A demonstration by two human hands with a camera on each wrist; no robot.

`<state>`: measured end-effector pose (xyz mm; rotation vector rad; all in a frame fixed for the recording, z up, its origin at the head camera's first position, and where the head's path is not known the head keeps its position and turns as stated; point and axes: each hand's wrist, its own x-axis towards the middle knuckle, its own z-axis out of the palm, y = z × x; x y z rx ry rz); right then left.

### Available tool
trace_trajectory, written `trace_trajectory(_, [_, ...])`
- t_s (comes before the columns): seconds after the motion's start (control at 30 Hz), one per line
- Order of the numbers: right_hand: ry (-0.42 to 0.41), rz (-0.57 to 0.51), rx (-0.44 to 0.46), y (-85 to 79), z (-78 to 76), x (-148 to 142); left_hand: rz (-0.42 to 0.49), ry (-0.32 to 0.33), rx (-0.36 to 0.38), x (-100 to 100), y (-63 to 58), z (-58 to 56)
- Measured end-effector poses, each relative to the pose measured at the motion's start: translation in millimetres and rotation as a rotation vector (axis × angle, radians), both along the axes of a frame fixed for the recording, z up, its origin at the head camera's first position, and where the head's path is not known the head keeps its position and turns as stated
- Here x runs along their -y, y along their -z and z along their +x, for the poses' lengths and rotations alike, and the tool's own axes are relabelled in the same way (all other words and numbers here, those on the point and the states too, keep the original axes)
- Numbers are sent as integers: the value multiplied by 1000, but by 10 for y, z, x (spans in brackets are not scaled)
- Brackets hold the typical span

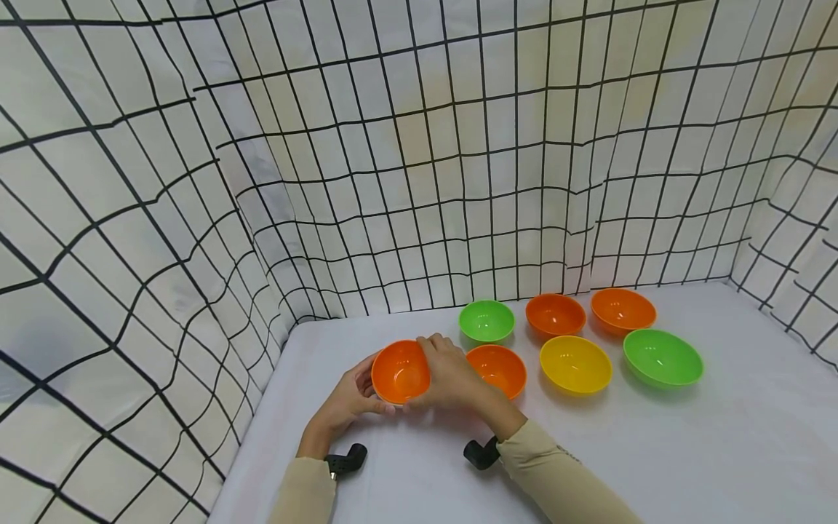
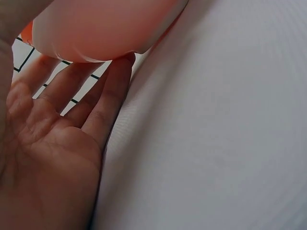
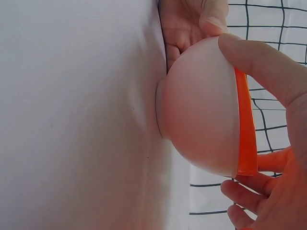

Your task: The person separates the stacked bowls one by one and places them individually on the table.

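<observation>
An orange bowl (image 1: 401, 370) is between my two hands at the left of the group, its mouth tipped toward the head camera. Its outer wall (image 3: 204, 108) is whitish, with an orange band at the rim, and its foot is right at the white cloth. My left hand (image 1: 351, 402) holds its left side, fingers along the wall and thumb at the near side. On the right, my right hand (image 1: 452, 375) grips the rim, thumb near and fingers at the far edge. Another orange bowl (image 1: 504, 371) sits just beyond the right hand, partly hidden by it.
Farther right stand a yellow bowl (image 1: 576, 364) and a large green bowl (image 1: 663, 358). Behind them are a small green bowl (image 1: 487, 322) and two more orange bowls, one left (image 1: 555, 315) and one right (image 1: 623, 311). A white wall with black grid lines (image 1: 425, 160) encloses the table (image 1: 740, 437).
</observation>
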<state>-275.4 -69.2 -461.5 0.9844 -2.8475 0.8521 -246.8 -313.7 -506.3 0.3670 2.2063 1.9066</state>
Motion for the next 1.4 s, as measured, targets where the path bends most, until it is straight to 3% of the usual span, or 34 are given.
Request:
trace_trajectory(0.53, [12, 14, -80, 30, 5, 12, -10, 10, 0, 0, 14, 0])
trace_trajectory(1.0, [41, 13, -69, 19, 14, 20, -10, 5, -11, -21, -7, 3])
trace_trajectory(1.2, [54, -51, -76, -1, -3, 2, -22, -1, -12, -32, -11, 9])
trace_trajectory(1.4, [75, -156, -12, -107, -41, -77, -52, -68, 21, -62, -29, 4])
